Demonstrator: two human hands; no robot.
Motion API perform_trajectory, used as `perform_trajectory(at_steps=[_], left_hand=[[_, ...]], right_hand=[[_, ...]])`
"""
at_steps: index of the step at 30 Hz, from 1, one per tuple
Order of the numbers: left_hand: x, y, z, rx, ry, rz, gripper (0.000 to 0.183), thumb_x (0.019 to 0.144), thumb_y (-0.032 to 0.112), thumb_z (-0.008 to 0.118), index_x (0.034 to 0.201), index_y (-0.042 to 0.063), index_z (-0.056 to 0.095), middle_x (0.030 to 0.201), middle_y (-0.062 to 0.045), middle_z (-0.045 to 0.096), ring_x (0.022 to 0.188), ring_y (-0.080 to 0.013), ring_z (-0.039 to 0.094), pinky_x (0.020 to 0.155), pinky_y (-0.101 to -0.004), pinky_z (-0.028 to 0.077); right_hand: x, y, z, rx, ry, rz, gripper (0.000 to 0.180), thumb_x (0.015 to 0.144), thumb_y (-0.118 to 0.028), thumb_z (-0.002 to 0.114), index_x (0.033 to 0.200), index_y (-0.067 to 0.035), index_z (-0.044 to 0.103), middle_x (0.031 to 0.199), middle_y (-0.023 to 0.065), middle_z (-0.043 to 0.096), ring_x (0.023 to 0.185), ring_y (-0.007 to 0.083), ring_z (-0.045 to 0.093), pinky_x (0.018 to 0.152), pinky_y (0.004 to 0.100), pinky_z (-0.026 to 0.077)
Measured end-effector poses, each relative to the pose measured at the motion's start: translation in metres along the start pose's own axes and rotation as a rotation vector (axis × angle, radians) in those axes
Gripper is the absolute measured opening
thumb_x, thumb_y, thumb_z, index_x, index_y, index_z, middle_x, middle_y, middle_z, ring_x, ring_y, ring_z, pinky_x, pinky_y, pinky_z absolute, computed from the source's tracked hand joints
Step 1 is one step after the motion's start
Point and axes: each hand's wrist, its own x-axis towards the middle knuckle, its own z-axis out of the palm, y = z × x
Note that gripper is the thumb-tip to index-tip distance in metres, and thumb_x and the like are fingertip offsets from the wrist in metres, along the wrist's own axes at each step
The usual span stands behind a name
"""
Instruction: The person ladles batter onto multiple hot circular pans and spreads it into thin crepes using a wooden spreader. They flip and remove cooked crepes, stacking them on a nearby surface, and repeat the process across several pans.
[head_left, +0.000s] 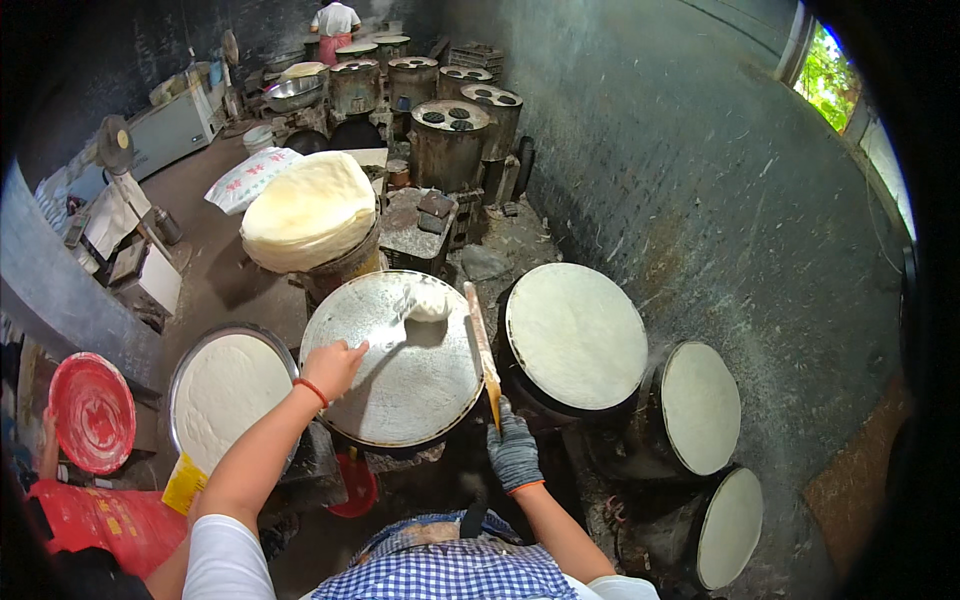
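My bare left hand (335, 367), with a red band at its wrist, is over the left part of a round metal griddle (382, 405). Its fingers are partly curled. A blurred lump of wet white dough (427, 302) is at the griddle's far side, beyond the fingertips; whether the hand touches any of it cannot be told. My right hand (514, 448), in a grey knit glove, grips the yellow handle of a long dough-smeared spatula (484, 345) beside the griddle's right edge. A metal basin of white dough (229, 397) stands to the left.
Thin white sheets cover griddles at the right (576, 336), (701, 409), (730, 529). Ahead lies a stack of round flat sheets (307, 210). A co-worker in a red apron (112, 525) is at lower left, with a red basin (93, 412) and yellow scraper (184, 484). Drum stoves (450, 154) stand beyond.
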Motion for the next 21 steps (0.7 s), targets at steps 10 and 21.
perform_trajectory(at_steps=[10, 21], left_hand=[[0.0, -0.04, 0.041, 0.171, 0.128, -0.09, 0.044, 0.084, 0.003, 0.048, 0.128, 0.009, 0.051, 0.088, -0.014, 0.06, 0.069, -0.0282, 0.063, 0.059, -0.0368, 0.051], [-0.106, -0.072, 0.013, 0.206, 0.11, -0.307, 0.041, 0.083, 0.002, 0.052, 0.123, 0.01, 0.056, 0.077, -0.013, 0.058, 0.062, -0.028, 0.061, 0.055, -0.0387, 0.05]], right_hand=[[0.051, -0.07, 0.088, -0.074, -0.334, 0.025, 0.047, 0.087, -0.013, 0.041, 0.134, -0.006, 0.041, 0.098, 0.0268, 0.06, 0.082, 0.0411, 0.06, 0.071, 0.0497, 0.048], [0.093, -0.042, 0.117, 0.096, -0.198, -0.305, 0.04, 0.092, -0.032, 0.045, 0.117, -0.004, 0.059, 0.077, 0.0254, 0.062, 0.067, 0.0423, 0.059, 0.066, 0.0496, 0.048]])
